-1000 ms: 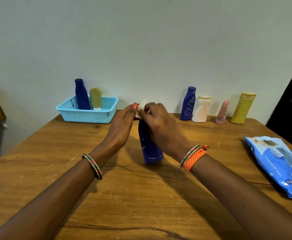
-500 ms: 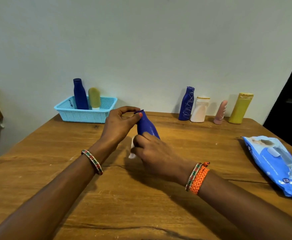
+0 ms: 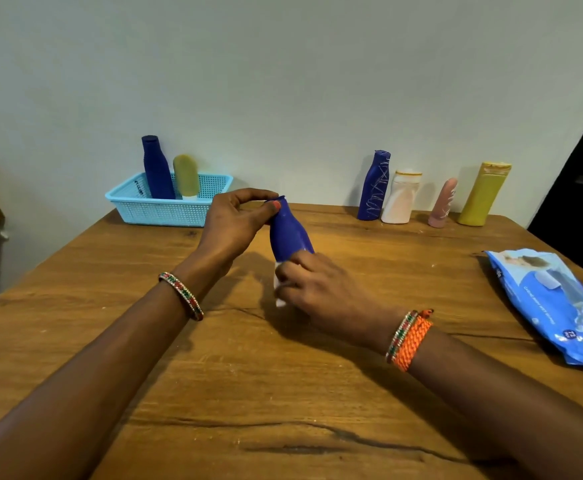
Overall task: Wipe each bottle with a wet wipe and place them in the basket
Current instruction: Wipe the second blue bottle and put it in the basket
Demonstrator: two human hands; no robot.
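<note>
A dark blue bottle [image 3: 289, 233] stands tilted at the middle of the wooden table [image 3: 248, 393]. My left hand [image 3: 236, 223] pinches its cap end between thumb and fingers. My right hand [image 3: 321, 291] covers the bottle's lower part and holds a white wet wipe [image 3: 278, 293] against it. The light blue basket [image 3: 165, 211] at the back left holds a dark blue bottle [image 3: 157, 168] and a yellow-green bottle [image 3: 186, 176].
Along the wall at the back right stand a blue bottle [image 3: 375, 186], a white bottle [image 3: 401, 197], a pink bottle [image 3: 443, 203] and a yellow bottle [image 3: 485, 195]. A blue wet wipe pack [image 3: 553, 303] lies at the right table edge.
My right hand slid with the wipe from the bottle's top down to its lower part. My left hand took hold of the cap end, and the bottle tilted.
</note>
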